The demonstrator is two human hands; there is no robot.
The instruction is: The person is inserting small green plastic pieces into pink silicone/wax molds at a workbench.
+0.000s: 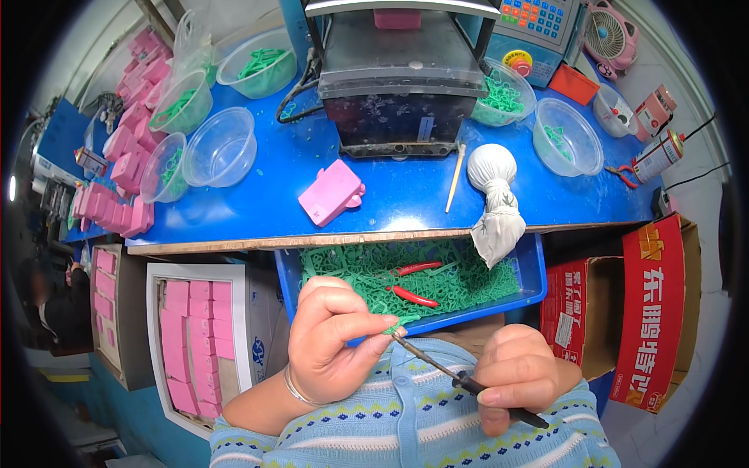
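Low in front of my chest, my left hand pinches a small green piece between thumb and fingertips. My right hand grips the black handle of a slim tool with a long metal shaft. The shaft's tip meets the green piece at the left fingertips; the exact contact is too small to make out. Just beyond my hands is a blue tray full of tangled green pieces. Red-handled pliers lie on that heap, their jaws partly buried.
On the blue table are a pink block, a wooden stick, a white cloth pouch and clear bowls, several with green pieces. A dark machine stands behind. Pink blocks fill a box at left; red cartons stand right.
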